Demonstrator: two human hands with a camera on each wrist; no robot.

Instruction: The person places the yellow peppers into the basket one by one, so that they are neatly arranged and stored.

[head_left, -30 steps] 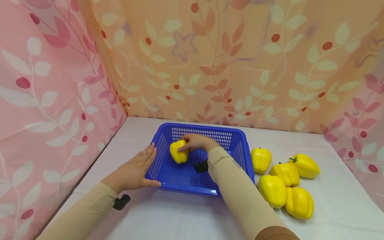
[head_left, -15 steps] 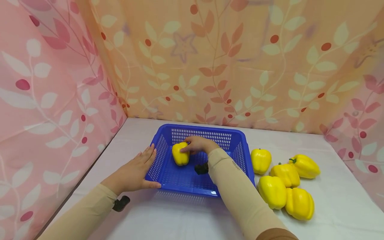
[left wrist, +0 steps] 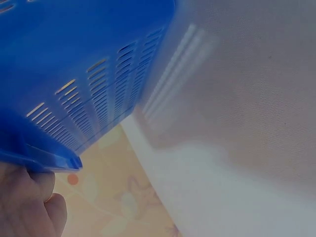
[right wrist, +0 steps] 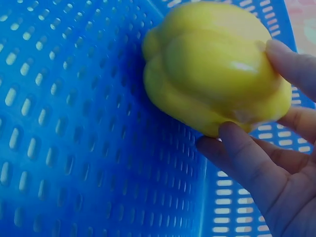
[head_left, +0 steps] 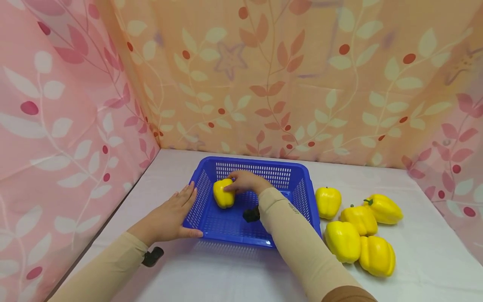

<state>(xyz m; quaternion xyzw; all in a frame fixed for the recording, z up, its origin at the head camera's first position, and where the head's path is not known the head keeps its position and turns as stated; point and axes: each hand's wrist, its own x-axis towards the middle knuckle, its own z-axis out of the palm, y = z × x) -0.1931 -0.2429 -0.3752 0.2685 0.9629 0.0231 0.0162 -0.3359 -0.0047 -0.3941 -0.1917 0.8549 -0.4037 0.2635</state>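
Observation:
A blue plastic basket [head_left: 256,242] with slotted sides stands on the white cloth. Inside it, toward the left, a yellow bell pepper [head_left: 223,195] is held upright by my right hand [head_left: 247,182]. The right wrist view shows the thumb and fingertips around the stem end of the bell pepper [right wrist: 212,64], whose lower end is close to or on the basket floor. My left hand [head_left: 170,218] rests along the basket's left rim, fingers extended and thumb at the front corner. In the left wrist view, part of the left hand [left wrist: 29,202] touches the rim.
To the right of the basket lie several more yellow bell peppers, among them one near the basket wall [head_left: 328,203] and one lying on its side [head_left: 383,209]. Pink and orange leaf-patterned cloths surround the white table [head_left: 181,277].
Within the basket, my right hand has shifted the bell pepper a little right, then back left. My left hand stays on the rim.

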